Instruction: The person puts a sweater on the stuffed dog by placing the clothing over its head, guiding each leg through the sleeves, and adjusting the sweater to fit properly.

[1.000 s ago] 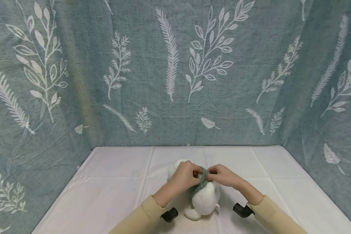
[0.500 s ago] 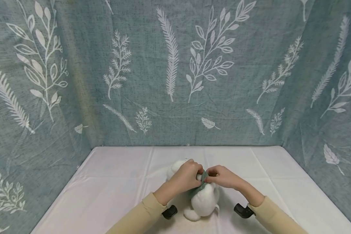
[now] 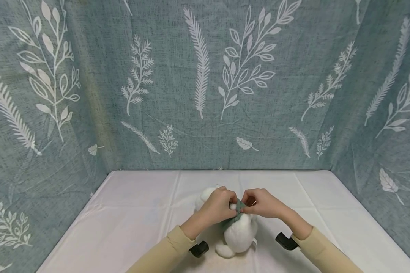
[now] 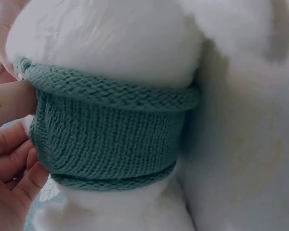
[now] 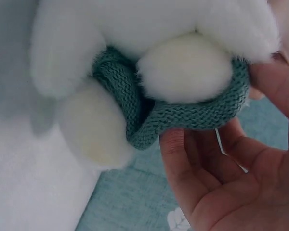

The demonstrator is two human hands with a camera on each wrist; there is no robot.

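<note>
A white plush toy [image 3: 240, 236] lies on the table with a green knitted garment [image 4: 111, 134] round its body; which animal it is, I cannot tell. My left hand [image 3: 214, 205] pinches the garment's edge from the left, and its fingertips are partly hidden in the head view. From the other side my right hand [image 3: 264, 203] grips the knit between thumb and fingers. In the right wrist view the garment's rolled edge [image 5: 197, 115] loops around a round white limb, while another limb [image 5: 94, 127] lies outside it.
The white-clothed table [image 3: 140, 212] extends around the toy. A blue-green curtain [image 3: 177, 94] with white leaf prints hangs behind the table and along both sides. Dark wrist cameras [image 3: 199, 249] are worn under both sleeves.
My right hand has shifted slightly up and right, its fingers more arched, and the green knit is drawn out toward it. My left hand and the toy stay nearly in place.
</note>
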